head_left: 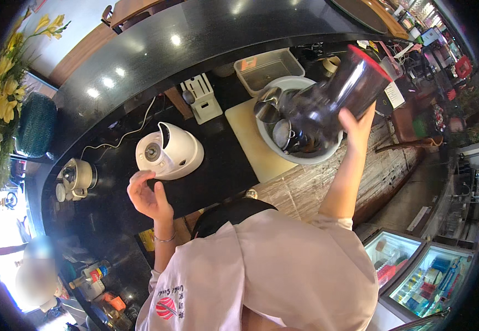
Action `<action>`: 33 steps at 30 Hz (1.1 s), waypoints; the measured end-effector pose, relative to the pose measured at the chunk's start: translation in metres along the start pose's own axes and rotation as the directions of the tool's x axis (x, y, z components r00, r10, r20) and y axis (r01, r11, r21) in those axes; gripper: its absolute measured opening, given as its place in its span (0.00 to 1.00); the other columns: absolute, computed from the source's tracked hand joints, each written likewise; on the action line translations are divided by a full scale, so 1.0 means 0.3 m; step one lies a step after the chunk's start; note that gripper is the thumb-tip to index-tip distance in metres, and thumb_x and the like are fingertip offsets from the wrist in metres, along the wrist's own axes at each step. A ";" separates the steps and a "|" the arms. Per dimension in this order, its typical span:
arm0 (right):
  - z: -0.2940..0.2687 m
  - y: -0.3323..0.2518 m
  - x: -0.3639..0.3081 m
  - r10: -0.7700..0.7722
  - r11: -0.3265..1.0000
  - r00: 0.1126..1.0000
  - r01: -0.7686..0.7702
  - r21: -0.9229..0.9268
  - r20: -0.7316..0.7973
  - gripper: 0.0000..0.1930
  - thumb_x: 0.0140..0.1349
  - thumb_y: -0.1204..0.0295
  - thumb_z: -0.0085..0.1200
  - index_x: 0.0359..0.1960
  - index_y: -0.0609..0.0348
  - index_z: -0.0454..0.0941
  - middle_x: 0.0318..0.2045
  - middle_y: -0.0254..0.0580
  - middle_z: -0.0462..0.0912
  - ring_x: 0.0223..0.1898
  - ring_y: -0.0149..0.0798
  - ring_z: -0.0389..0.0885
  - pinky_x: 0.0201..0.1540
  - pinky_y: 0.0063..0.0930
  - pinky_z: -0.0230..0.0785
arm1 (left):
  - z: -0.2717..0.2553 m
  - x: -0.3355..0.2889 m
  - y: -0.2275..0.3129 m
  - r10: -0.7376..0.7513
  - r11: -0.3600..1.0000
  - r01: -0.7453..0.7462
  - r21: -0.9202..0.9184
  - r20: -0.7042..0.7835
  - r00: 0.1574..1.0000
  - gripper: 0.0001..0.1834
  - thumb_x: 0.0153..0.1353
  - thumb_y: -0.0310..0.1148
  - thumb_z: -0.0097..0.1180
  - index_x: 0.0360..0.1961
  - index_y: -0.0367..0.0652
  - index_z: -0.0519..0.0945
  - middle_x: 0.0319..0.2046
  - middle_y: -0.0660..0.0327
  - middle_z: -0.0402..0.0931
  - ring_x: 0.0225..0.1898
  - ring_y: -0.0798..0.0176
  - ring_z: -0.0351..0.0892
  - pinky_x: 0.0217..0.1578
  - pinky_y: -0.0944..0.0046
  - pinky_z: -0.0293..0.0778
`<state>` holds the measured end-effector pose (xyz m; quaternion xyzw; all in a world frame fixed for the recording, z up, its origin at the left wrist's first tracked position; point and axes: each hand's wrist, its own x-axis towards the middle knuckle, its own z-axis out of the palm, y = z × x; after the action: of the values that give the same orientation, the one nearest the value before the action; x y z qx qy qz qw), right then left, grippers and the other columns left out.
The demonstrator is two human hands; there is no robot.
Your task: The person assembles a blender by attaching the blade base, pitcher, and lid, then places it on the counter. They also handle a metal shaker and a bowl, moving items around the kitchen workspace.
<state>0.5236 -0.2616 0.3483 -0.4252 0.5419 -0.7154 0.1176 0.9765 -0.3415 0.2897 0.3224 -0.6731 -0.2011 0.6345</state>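
My right hand grips a large, glossy dark cylindrical container with a red-edged end. It is tilted over a pale grey basin, its red end up toward the far right. A metal cup and a small round strainer-like piece show in the basin; the container hides much of the rest. My left hand is held up with fingers apart, holding nothing. Close by its fingertips stands a white appliance base with a round metal-centred socket; whether they touch I cannot tell.
A cutting board lies partly under the basin. Behind are a clear plastic tub and a white slotted device. A cream appliance stands at left with a white cord nearby. The raised dark counter borders the far side.
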 end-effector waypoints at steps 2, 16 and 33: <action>0.141 -0.110 -0.132 -0.080 0.996 0.969 0.067 0.062 0.232 0.62 0.28 0.59 0.82 0.68 0.64 0.58 0.58 0.47 0.74 0.57 0.43 0.76 0.61 0.40 0.69 | 0.000 0.073 0.045 0.076 0.996 -0.071 -0.052 0.106 0.991 0.31 0.56 0.38 0.68 0.56 0.36 0.68 0.47 0.49 0.75 0.53 0.49 0.74 0.59 0.50 0.66; 0.940 -0.407 -0.446 -0.570 0.809 0.390 0.421 0.411 0.723 0.46 0.49 0.49 0.70 0.68 0.57 0.67 0.65 0.50 0.67 0.62 0.53 0.70 0.62 0.44 0.67 | -0.551 0.063 0.091 -0.456 0.647 0.326 -0.690 -0.007 0.890 0.47 0.52 0.38 0.72 0.69 0.38 0.60 0.61 0.47 0.70 0.59 0.48 0.73 0.62 0.48 0.68; -0.053 0.198 -0.192 0.272 0.106 0.961 -0.073 -0.992 -0.041 0.59 0.36 0.49 0.77 0.72 0.52 0.58 0.71 0.53 0.60 0.73 0.59 0.54 0.72 0.66 0.44 | -0.787 -0.149 -0.515 -0.292 0.807 0.429 0.405 -0.359 0.887 0.48 0.41 0.30 0.82 0.63 0.31 0.67 0.59 0.48 0.72 0.58 0.52 0.72 0.63 0.54 0.66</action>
<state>0.5297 -0.2376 0.2677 -0.3830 0.9125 -0.1264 -0.0685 1.2359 -0.3879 0.1792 0.6155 -0.5307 -0.1008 0.5739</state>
